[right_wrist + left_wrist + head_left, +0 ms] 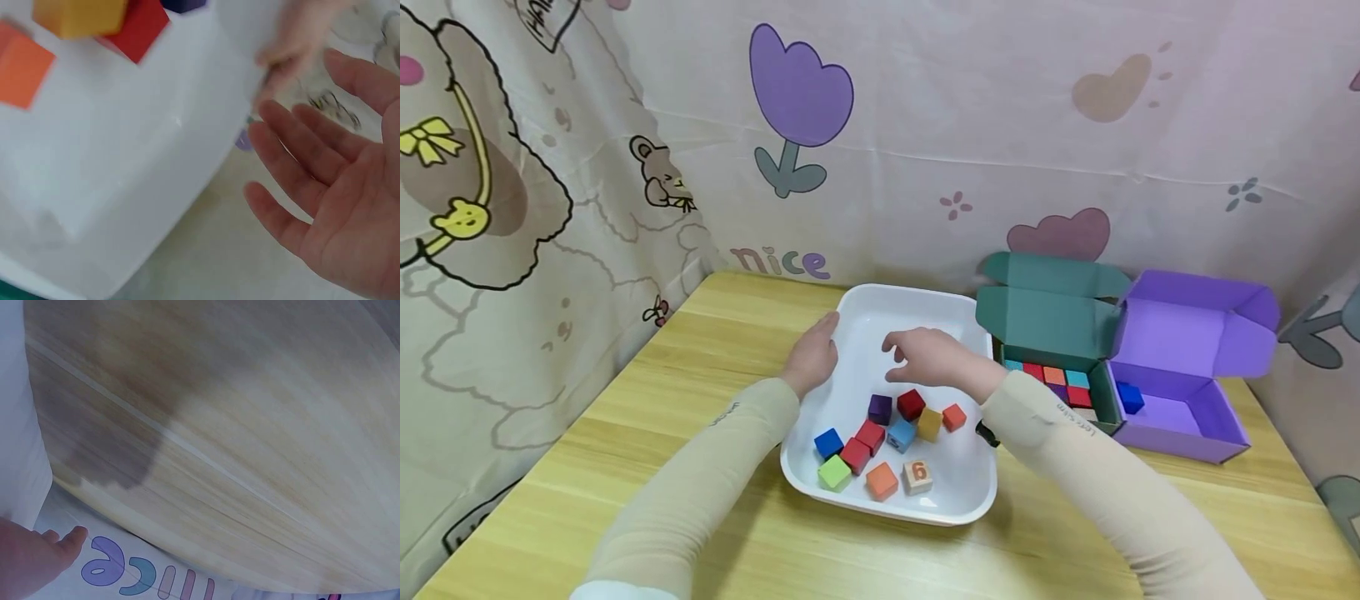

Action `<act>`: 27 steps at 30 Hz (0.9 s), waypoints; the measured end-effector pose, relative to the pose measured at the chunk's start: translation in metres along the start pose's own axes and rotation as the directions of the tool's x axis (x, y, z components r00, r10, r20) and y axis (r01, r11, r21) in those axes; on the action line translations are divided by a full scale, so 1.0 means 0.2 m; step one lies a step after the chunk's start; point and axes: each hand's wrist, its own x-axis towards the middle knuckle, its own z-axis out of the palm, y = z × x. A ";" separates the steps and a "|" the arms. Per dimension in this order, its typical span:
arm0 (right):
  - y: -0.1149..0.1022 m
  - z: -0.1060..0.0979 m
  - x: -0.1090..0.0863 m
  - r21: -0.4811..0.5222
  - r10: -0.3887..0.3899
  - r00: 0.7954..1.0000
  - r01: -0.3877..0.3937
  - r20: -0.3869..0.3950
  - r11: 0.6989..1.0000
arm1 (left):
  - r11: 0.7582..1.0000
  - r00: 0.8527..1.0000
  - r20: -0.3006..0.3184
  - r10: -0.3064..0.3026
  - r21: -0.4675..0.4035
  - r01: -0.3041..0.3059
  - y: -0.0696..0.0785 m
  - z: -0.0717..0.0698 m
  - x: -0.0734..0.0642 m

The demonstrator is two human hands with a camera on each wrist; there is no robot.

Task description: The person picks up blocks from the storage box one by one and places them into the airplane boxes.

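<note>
My left hand (812, 358) rests at the left rim of a white tray (861, 321), fingers fairly straight along its side. Above the tray's middle hovers my right hand (936, 357), holding nothing; its fingers are spread and slightly bent in the right wrist view. Several coloured cubes lie in the tray's near half. Closest to the right hand are a dark purple cube (880, 408), a dark red cube (911, 404), a yellow cube (929, 424) and a small orange-red cube (954, 417). Nearer me sit a green cube (834, 472) and a wooden cube (917, 477) marked 6.
Right of the tray stands an open green box (1108, 392) with several cubes packed inside. Beside it, an open purple box (1195, 446) contains a blue cube (1130, 397). A patterned cloth (910, 108) hangs behind the wooden table (700, 350).
</note>
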 end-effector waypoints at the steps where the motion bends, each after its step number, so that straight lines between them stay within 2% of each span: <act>1: 0.00 0.02 0.01 -0.003 0.005 1.000 -0.005 0.003 1.000 | 1.000 1.000 -0.002 0.003 0.001 -0.003 0.00 0.00 0.00; 11: 0.00 0.14 0.08 -0.060 0.032 0.996 -0.027 0.082 0.998 | 1.000 1.000 -0.005 0.018 0.017 -0.018 0.00 0.00 0.00; 17: -0.02 0.19 0.11 -0.141 0.014 0.987 0.008 0.160 0.990 | 1.000 1.000 -0.007 0.015 0.009 -0.015 0.01 0.00 0.00; 27: -0.03 0.25 0.14 -0.262 -0.008 0.986 0.052 0.164 0.964 | 1.000 1.000 -0.014 0.018 0.004 -0.018 0.00 -0.01 0.00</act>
